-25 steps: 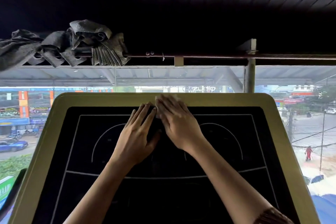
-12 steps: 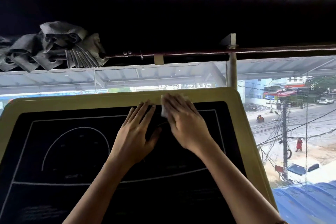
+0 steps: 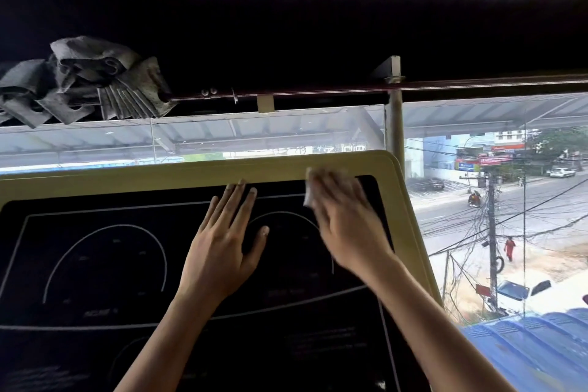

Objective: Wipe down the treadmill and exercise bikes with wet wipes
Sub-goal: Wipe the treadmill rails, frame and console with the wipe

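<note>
The treadmill console (image 3: 95, 264) fills the lower view: a black panel with white curved lines inside a pale yellow-green frame (image 3: 404, 207). My left hand (image 3: 222, 251) lies flat on the panel, fingers spread, holding nothing. My right hand (image 3: 346, 226) is blurred near the panel's upper right corner and presses a white wet wipe (image 3: 309, 197) against the screen; only the wipe's left edge shows beside my fingers.
A glass window (image 3: 477, 200) stands right behind the console, with a street far below. A metal rod (image 3: 318, 91) runs across above the console, grey cloth (image 3: 86, 83) bunched on its left end. A vertical post (image 3: 394, 127) stands behind the console's right corner.
My right hand slid the wipe from the panel's top middle to its upper right corner. My left hand stayed flat on the panel. My view turned right.
</note>
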The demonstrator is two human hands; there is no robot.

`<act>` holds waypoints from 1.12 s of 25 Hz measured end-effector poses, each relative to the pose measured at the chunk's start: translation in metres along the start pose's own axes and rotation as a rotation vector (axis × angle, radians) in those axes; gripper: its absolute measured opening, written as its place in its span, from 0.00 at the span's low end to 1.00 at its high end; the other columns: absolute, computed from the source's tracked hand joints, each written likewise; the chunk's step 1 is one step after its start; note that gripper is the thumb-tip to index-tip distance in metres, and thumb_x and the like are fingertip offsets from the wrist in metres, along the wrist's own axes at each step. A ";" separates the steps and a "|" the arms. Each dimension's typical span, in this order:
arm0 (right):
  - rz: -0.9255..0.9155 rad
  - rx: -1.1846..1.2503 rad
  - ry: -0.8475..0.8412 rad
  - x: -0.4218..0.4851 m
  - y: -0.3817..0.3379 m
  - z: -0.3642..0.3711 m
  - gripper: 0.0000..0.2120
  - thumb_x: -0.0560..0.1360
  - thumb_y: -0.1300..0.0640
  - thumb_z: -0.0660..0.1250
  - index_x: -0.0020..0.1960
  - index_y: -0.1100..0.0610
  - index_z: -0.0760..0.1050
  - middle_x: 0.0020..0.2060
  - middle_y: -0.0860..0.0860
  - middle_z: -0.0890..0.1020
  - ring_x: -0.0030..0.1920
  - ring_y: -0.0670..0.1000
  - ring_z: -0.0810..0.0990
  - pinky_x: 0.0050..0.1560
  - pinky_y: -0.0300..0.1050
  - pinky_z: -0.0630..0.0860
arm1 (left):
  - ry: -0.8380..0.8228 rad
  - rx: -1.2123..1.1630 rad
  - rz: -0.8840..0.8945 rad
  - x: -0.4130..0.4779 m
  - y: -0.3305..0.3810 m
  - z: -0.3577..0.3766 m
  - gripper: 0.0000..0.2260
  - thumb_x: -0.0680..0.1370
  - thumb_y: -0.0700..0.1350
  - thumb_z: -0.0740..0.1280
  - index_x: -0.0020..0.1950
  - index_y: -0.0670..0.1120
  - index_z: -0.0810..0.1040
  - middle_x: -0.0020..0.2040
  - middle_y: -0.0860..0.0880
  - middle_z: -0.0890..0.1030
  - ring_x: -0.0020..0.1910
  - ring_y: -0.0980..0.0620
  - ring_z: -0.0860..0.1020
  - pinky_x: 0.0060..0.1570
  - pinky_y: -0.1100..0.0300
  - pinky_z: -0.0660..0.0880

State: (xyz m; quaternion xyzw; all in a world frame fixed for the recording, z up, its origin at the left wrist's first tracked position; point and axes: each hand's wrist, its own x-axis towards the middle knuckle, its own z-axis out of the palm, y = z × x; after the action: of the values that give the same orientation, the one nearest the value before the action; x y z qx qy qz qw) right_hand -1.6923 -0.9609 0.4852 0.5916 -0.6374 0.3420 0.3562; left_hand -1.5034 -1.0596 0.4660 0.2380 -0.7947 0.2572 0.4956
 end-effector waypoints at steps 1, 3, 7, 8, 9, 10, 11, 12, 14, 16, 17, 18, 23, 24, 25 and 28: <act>0.116 0.007 0.015 0.007 0.011 -0.002 0.24 0.83 0.49 0.44 0.78 0.52 0.49 0.77 0.47 0.53 0.76 0.46 0.46 0.74 0.43 0.39 | 0.000 0.000 0.001 -0.001 0.001 0.000 0.28 0.80 0.57 0.53 0.71 0.38 0.69 0.73 0.39 0.67 0.72 0.43 0.65 0.72 0.52 0.57; 0.178 0.027 0.043 0.007 0.004 -0.002 0.24 0.84 0.51 0.45 0.78 0.55 0.49 0.77 0.50 0.55 0.77 0.49 0.49 0.74 0.42 0.38 | 0.008 0.007 0.008 -0.001 0.001 0.000 0.27 0.80 0.56 0.54 0.71 0.38 0.69 0.73 0.39 0.66 0.73 0.43 0.64 0.72 0.51 0.58; -0.194 0.027 -0.025 -0.011 -0.028 0.010 0.23 0.82 0.50 0.48 0.76 0.53 0.58 0.74 0.48 0.62 0.75 0.47 0.54 0.75 0.46 0.47 | 0.016 0.013 0.015 -0.002 0.000 0.002 0.27 0.80 0.55 0.54 0.71 0.38 0.69 0.73 0.39 0.67 0.73 0.42 0.65 0.71 0.49 0.60; -0.167 0.001 -0.012 0.000 -0.020 0.006 0.23 0.83 0.49 0.47 0.77 0.51 0.55 0.75 0.47 0.59 0.76 0.47 0.51 0.75 0.45 0.45 | 0.014 0.018 0.015 -0.003 0.000 0.002 0.26 0.80 0.55 0.55 0.71 0.38 0.69 0.73 0.39 0.67 0.73 0.42 0.65 0.71 0.49 0.60; -0.049 0.009 -0.026 0.011 -0.009 0.001 0.24 0.83 0.49 0.46 0.78 0.50 0.50 0.76 0.46 0.54 0.76 0.46 0.48 0.73 0.44 0.40 | 0.013 0.020 0.012 -0.003 0.001 0.001 0.26 0.80 0.55 0.55 0.71 0.38 0.69 0.73 0.39 0.67 0.72 0.42 0.65 0.71 0.49 0.61; 0.108 0.025 -0.028 0.018 0.000 -0.002 0.24 0.84 0.49 0.45 0.78 0.50 0.46 0.77 0.46 0.50 0.77 0.47 0.45 0.72 0.42 0.37 | 0.013 0.021 0.005 -0.002 0.002 0.001 0.26 0.80 0.55 0.55 0.71 0.38 0.70 0.72 0.39 0.67 0.72 0.42 0.65 0.71 0.48 0.61; 0.213 0.017 -0.015 0.021 0.003 -0.003 0.24 0.84 0.50 0.45 0.78 0.52 0.45 0.77 0.47 0.48 0.77 0.48 0.44 0.72 0.42 0.36 | 0.013 0.018 -0.005 -0.002 0.003 0.001 0.26 0.79 0.54 0.55 0.70 0.38 0.70 0.72 0.39 0.68 0.72 0.42 0.66 0.71 0.47 0.62; 0.241 0.013 0.009 0.020 -0.001 -0.002 0.25 0.84 0.50 0.45 0.78 0.53 0.45 0.78 0.49 0.49 0.77 0.49 0.45 0.73 0.42 0.36 | 0.011 0.007 -0.021 -0.001 0.004 0.001 0.26 0.79 0.54 0.56 0.70 0.38 0.71 0.72 0.38 0.68 0.72 0.41 0.66 0.71 0.46 0.62; 0.065 0.024 -0.027 0.014 -0.025 0.006 0.25 0.83 0.48 0.44 0.78 0.54 0.50 0.77 0.50 0.53 0.77 0.49 0.46 0.75 0.44 0.38 | -0.005 -0.030 -0.036 0.004 0.012 0.001 0.27 0.77 0.54 0.57 0.69 0.38 0.72 0.71 0.37 0.69 0.71 0.39 0.67 0.70 0.43 0.59; -0.093 0.006 -0.096 0.011 -0.025 0.003 0.25 0.82 0.47 0.42 0.78 0.52 0.51 0.77 0.47 0.55 0.77 0.47 0.47 0.74 0.43 0.38 | -0.030 -0.038 0.018 0.011 0.026 0.002 0.27 0.76 0.55 0.57 0.68 0.38 0.73 0.70 0.37 0.70 0.70 0.38 0.67 0.70 0.42 0.58; -0.071 -0.023 -0.090 0.017 -0.012 -0.002 0.24 0.83 0.47 0.43 0.78 0.50 0.49 0.77 0.45 0.53 0.77 0.47 0.46 0.74 0.44 0.38 | -0.042 -0.036 0.051 0.014 0.035 0.004 0.27 0.77 0.55 0.57 0.68 0.39 0.73 0.71 0.38 0.70 0.71 0.39 0.67 0.70 0.43 0.58; 0.016 -0.044 -0.072 0.023 0.005 -0.006 0.24 0.83 0.48 0.43 0.78 0.50 0.47 0.77 0.45 0.51 0.77 0.47 0.46 0.73 0.44 0.38 | -0.053 -0.039 0.074 0.016 0.044 0.006 0.27 0.77 0.56 0.57 0.69 0.39 0.72 0.71 0.38 0.69 0.71 0.40 0.66 0.71 0.44 0.58; 0.360 0.059 -0.015 -0.005 0.055 -0.019 0.24 0.83 0.52 0.43 0.78 0.53 0.45 0.78 0.48 0.47 0.77 0.46 0.43 0.73 0.41 0.37 | -0.090 -0.033 0.081 0.010 0.071 0.019 0.28 0.78 0.58 0.55 0.73 0.42 0.68 0.74 0.41 0.65 0.74 0.45 0.60 0.74 0.53 0.53; 0.352 0.073 0.018 -0.025 0.049 -0.015 0.24 0.83 0.51 0.42 0.78 0.54 0.47 0.78 0.48 0.50 0.76 0.45 0.45 0.74 0.40 0.38 | -0.089 -0.021 0.084 0.009 0.071 0.020 0.28 0.78 0.57 0.55 0.73 0.42 0.67 0.74 0.41 0.65 0.74 0.45 0.60 0.73 0.54 0.53; 0.337 0.078 0.057 -0.048 0.040 -0.011 0.25 0.82 0.51 0.42 0.78 0.55 0.50 0.77 0.48 0.54 0.76 0.46 0.47 0.74 0.40 0.40 | -0.087 -0.015 0.084 0.008 0.072 0.021 0.28 0.78 0.57 0.55 0.73 0.41 0.67 0.74 0.40 0.65 0.74 0.45 0.60 0.73 0.54 0.52; 0.274 0.035 0.081 -0.105 0.022 -0.007 0.26 0.81 0.49 0.45 0.77 0.57 0.56 0.76 0.48 0.59 0.76 0.48 0.52 0.75 0.39 0.43 | -0.086 -0.020 0.083 0.008 0.072 0.021 0.29 0.78 0.57 0.55 0.73 0.41 0.67 0.74 0.40 0.65 0.74 0.44 0.60 0.73 0.53 0.53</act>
State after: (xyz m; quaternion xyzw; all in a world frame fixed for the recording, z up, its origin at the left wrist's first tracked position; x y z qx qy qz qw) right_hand -1.7087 -0.8996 0.3983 0.4909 -0.6912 0.4219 0.3213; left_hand -1.5662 -1.0201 0.4528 0.2106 -0.8271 0.2589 0.4523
